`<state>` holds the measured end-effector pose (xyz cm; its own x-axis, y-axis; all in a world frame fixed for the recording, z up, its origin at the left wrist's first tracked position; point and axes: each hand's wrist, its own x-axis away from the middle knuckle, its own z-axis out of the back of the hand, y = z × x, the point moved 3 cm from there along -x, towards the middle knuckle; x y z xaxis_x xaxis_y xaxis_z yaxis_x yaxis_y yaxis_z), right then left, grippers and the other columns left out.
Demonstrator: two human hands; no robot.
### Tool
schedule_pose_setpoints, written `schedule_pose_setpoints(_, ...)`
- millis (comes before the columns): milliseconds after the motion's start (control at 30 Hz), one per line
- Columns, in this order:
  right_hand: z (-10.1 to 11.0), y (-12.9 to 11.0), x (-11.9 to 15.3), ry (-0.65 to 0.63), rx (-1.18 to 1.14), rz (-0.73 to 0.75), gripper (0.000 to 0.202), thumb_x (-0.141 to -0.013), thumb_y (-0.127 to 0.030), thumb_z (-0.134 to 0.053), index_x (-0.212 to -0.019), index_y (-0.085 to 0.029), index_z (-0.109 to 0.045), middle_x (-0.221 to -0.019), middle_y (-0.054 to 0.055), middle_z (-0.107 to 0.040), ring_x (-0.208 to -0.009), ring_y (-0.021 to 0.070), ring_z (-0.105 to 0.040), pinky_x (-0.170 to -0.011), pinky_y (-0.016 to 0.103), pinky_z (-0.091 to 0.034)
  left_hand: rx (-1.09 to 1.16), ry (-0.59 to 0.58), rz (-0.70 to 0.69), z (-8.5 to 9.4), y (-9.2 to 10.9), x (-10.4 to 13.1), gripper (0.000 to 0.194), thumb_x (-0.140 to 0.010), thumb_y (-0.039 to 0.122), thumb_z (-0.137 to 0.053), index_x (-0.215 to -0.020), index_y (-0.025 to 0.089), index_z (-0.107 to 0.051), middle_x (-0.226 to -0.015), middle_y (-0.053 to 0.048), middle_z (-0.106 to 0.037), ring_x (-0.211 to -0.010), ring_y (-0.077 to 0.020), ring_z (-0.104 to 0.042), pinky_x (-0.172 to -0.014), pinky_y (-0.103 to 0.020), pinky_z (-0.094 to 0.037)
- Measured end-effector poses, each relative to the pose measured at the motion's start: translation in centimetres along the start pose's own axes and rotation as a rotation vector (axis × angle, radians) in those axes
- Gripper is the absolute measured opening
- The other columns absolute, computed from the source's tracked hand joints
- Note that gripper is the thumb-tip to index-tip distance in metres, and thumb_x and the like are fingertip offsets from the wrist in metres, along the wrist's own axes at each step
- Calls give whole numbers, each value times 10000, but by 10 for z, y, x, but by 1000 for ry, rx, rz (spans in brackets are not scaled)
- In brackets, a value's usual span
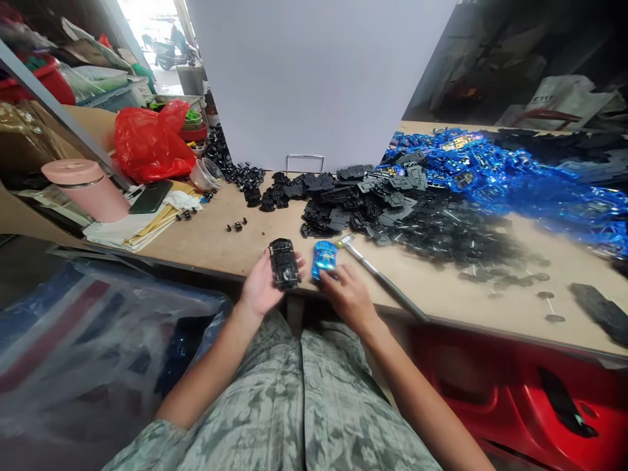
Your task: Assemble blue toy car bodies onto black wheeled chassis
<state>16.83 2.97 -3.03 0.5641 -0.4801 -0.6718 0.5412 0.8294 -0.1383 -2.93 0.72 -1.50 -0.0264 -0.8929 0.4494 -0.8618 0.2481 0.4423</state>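
My left hand is closed around a black toy car chassis, its detailed side facing up, at the table's front edge. Just right of it, my right hand grips the near end of a shiny blue toy car body with bent fingers. The two car parts are apart. A hammer with a metal handle lies to the right of this hand, its head close to the blue body. Beyond both hands is a heap of black chassis plates.
Wheels on axles spread right of the chassis heap, with a large pile of blue car bodies behind. A tall pale panel rises at the back. On the left are a pink flask, a phone and a red bag.
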Motion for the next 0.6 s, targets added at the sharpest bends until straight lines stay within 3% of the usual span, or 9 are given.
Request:
schedule_pose_setpoints(100, 10, 2, -1, 157, -68, 34, 316, -954, -60, -553, -1220, -156, -693, -916, 104, -676, -837, 208, -603, -731, 354, -570, 5, -23, 26, -4, -1, 4, 545, -1076, 429, -317, -1348, 51, -601, -1133, -227, -754, -1119, -335, -728, -1038, -565, -526)
schedule_pose_setpoints(200, 31, -4, -6, 257, -167, 31, 454, -938, -32, -569, -1348, -211, -646, -971, 83, -690, -911, 201, -649, -876, 421, -588, 18, -44, 65, -12, -6, 6, 559, -1081, 438, -290, -1347, 66, -611, -1152, -210, -756, -1112, -313, -731, -1031, -523, -534)
schedule_pose_setpoints(333, 43, -28, -11, 233, -232, 147, 502, -930, -26, -608, -1407, -180, -607, -977, 81, -724, -972, 201, -678, -1065, 544, -530, 9, -46, 108, -22, -17, 5, 540, -1089, 417, -284, -1333, 89, -637, -1127, -155, -776, -1094, -266, -735, -1034, -425, -531)
schedule_pose_setpoints(600, 27, -37, 0, 171, -200, 191, 452, -948, -37, -584, -1392, -121, -608, -989, 113, -737, -1020, 226, -685, -1105, 599, -494, -41, -117, 182, -23, -28, 4, 620, -1074, 498, -285, -1403, 74, -595, -1085, -162, -780, -961, -249, -757, -981, -378, -532)
